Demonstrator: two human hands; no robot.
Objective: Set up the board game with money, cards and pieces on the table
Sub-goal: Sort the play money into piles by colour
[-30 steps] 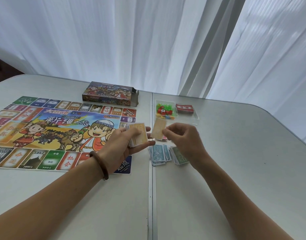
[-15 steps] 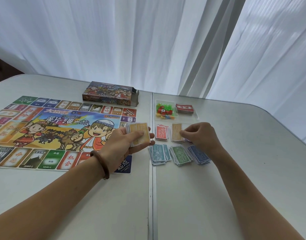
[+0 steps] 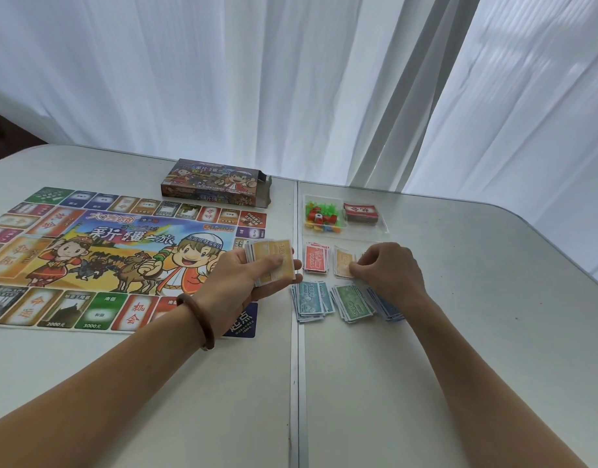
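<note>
Beside the board point(image 3: 121, 258), sorted money piles point(image 3: 338, 285) fan untidily.

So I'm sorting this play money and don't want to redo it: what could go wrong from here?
The right hand, fingers curled on the tan pile, has its wrist over the blue pile; pulling back could scatter it.
The teal pile and green pile are loosely fanned and close together, so notes might mix.
The left hand grips a thick stack of notes that could slip.
</note>
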